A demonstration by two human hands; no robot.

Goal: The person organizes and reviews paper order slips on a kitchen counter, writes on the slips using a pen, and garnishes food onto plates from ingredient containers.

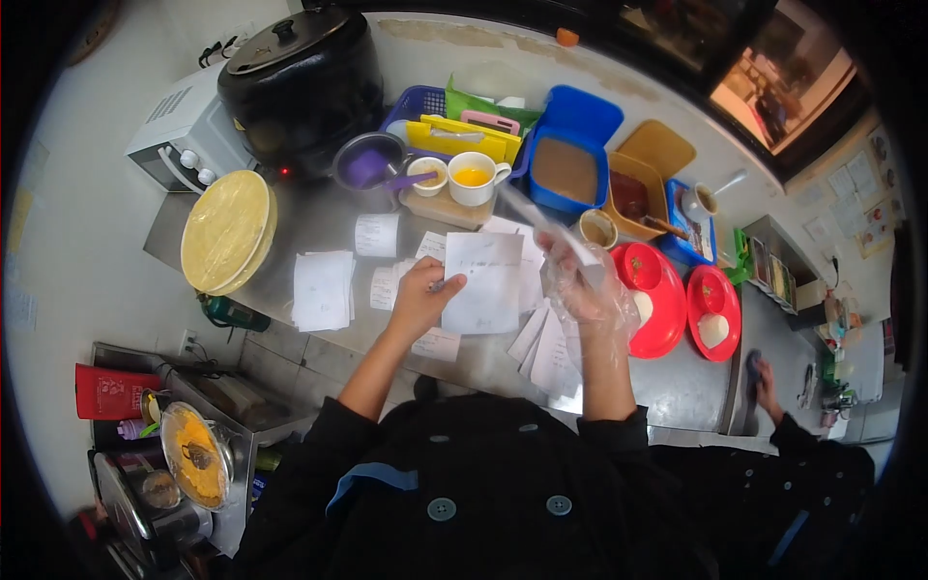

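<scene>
My left hand point(421, 299) is closed on a white paper slip point(483, 285) at its left edge, and a pen seems to show between the fingers. My right hand point(582, 285), in a clear plastic glove, is raised beside the slip and holds something pale and blurred, perhaps more paper point(551, 232). Under and around the hands lie loose receipts point(376, 234), a stack of white slips point(323, 291) and fanned papers point(546, 350). Right of the gloved hand are two red plates point(665, 333), each with a red bowl and a white mound.
Behind stand a black cooker point(300, 92), a mug of yellow liquid point(474, 180), a blue tub point(568, 174) and a brown tub point(633, 193). Wrapped yellow plates point(227, 232) sit at the left. Another person's hand point(767, 387) is at the right counter.
</scene>
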